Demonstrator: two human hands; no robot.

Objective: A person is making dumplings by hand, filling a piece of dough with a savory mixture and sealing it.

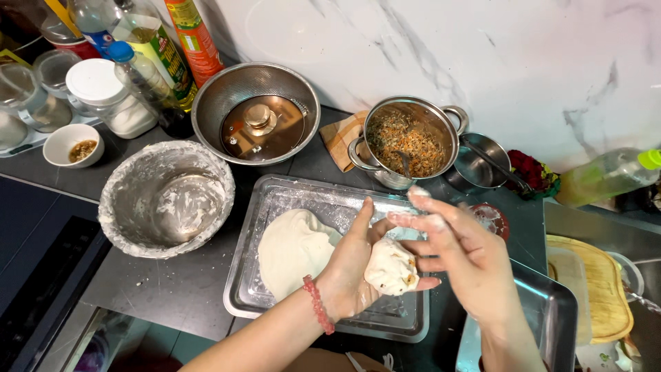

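My left hand (351,272), with a red bead bracelet on the wrist, cups a filled dough ball (391,267) with bits of filling showing at its side. My right hand (461,248) is beside it, floury fingers spread and touching the top of the dough. Both hands hover over a metal tray (275,200) that holds a flat round of dough (296,249). Behind the tray stands a steel pot (406,141) of brownish chopped filling with a spoon in it.
A flour-coated steel bowl (165,198) sits left of the tray. A colander (256,114) with a lid inside, bottles, jars and a small white bowl (72,145) stand at the back left. A ladle (482,162), a green-capped bottle (609,176), a wooden board (602,286) and another tray (544,310) lie right.
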